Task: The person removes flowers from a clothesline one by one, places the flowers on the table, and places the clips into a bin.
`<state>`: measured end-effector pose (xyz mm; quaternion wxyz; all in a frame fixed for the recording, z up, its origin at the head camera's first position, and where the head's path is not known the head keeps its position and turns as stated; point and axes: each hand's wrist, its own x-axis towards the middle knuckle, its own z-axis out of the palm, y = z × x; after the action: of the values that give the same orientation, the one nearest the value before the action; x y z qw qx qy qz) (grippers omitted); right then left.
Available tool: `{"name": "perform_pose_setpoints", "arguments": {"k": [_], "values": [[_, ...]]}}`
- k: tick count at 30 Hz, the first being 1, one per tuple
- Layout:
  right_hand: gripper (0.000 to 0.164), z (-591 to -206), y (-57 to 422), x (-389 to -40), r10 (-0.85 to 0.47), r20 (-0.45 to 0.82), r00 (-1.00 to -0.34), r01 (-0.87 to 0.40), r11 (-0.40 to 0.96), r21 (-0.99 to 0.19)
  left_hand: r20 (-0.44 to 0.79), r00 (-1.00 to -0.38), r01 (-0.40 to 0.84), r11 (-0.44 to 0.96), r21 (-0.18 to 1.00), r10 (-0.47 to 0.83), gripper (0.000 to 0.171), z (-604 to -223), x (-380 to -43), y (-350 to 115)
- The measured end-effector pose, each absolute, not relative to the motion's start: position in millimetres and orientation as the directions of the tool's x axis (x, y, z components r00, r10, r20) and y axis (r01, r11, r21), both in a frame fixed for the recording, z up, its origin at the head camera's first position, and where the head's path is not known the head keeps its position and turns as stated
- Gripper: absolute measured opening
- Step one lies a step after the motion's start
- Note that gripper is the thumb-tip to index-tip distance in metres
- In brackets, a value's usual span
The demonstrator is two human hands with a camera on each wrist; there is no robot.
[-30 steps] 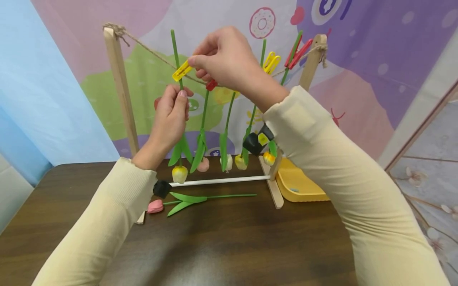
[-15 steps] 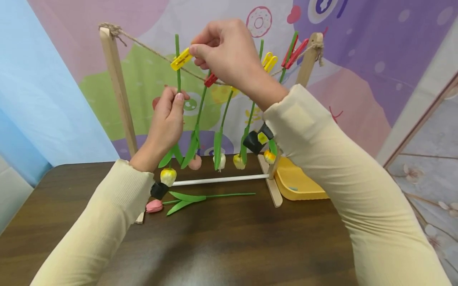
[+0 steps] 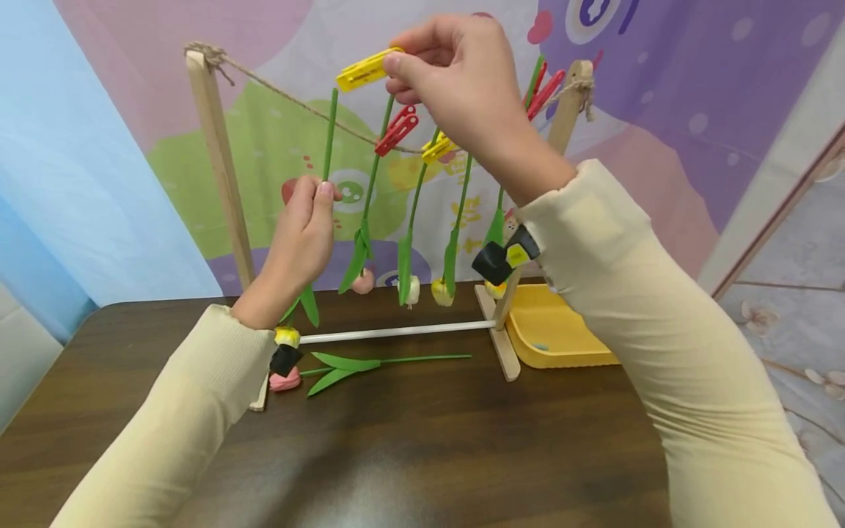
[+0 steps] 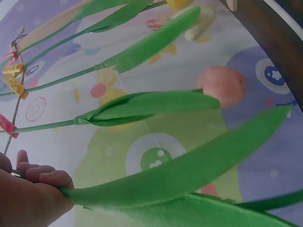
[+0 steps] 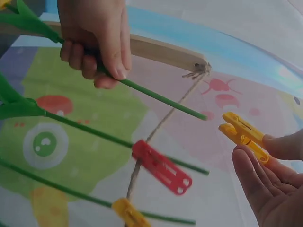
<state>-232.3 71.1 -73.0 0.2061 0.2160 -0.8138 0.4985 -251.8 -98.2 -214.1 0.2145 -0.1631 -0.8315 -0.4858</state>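
Note:
My left hand grips the green stem of a yellow-and-white artificial tulip, which hangs head down; the stem's bare end sticks up above the fist. Its blossom is mostly hidden behind the left sleeve and wrist camera. Up and to the right, my right hand pinches a yellow clothespin by its handle end. In the right wrist view the clothespin stands just off the tip of the stem, apart from the twine. A red clothespin fastens a pink-headed flower to the twine beside them.
Wooden posts carry the sagging twine. Several flowers hang upside down along it from red and yellow clothespins. A pink tulip lies on the dark table before a white rod. A yellow tray stands at right.
The right hand has lifted the yellow clothespin off the stem and twine, up and right. The left hand has lowered the tulip slightly, and its blossom has swung left behind the sleeve.

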Motion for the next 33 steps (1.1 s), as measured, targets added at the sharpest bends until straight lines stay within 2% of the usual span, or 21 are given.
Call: {"name": "perform_pose_setpoints", "arguments": {"k": [4, 9, 13, 18, 21, 27, 33], "values": [[0.025, -76, 84, -227, -0.131, 0.541, -0.831, -0.545, 0.385, -0.745, 0.498, -0.863, 0.461, 0.541, 0.703, 0.088, 0.037, -218, -250, -99], [0.028, -86, 103, -223, -0.093, 0.454, -0.886, -0.459, 0.323, -0.828, 0.476, -0.865, 0.465, 0.611, 0.641, 0.158, 0.038, -225, -245, -95], [0.03, -98, 118, -219, -0.093, 0.395, -0.914, -0.405, 0.259, -0.877, 0.463, -0.856, 0.493, 0.629, 0.601, 0.229, 0.037, -232, -240, -93], [0.031, -117, 137, -214, -0.088, 0.323, -0.942, -0.334, 0.184, -0.924, 0.382, -0.875, 0.479, 0.648, 0.593, 0.298, 0.038, -240, -236, -88], [0.032, -127, 147, -212, -0.063, 0.289, -0.955, -0.295, 0.179, -0.938, 0.368, -0.867, 0.497, 0.657, 0.567, 0.337, 0.037, -245, -234, -83], [0.034, -146, 165, -209, -0.033, 0.247, -0.969, -0.246, 0.273, -0.93, 0.386, -0.85, 0.513, 0.726, 0.458, 0.358, 0.033, -259, -228, -75], [0.037, -167, 183, -210, -0.039, 0.24, -0.97, -0.243, 0.117, -0.963, 0.386, -0.84, 0.511, 0.796, 0.325, 0.382, 0.028, -279, -220, -64]]}}
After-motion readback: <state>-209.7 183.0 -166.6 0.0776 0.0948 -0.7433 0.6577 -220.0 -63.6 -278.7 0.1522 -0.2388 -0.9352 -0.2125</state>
